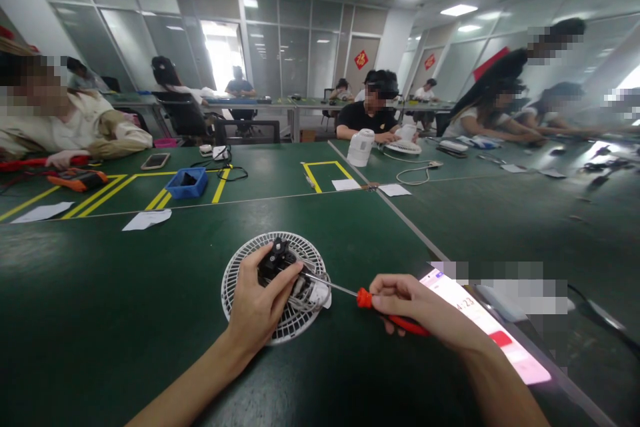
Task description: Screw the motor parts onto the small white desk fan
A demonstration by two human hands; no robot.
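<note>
My left hand [263, 290] is closed around a black fan motor part [278, 255] that rests on a round white fan grille [233, 283]. Between my right fingers is a screwdriver [365, 298] with a red handle and a thin metal shaft. My right hand [407, 303] grips the handle, and the shaft points left toward the motor part, its tip close to my left fingertips. Whether the tip sits in a screw cannot be seen. A bundled pale cord [303, 297] lies on the grille, beside my left hand.
A lit screen [500, 330] lies to the right of my right hand. Farther off are a blue tray [187, 183], a phone [155, 161], an orange meter [80, 178] and a white fan base [361, 148]. A person [370, 110] across the table handles another fan part.
</note>
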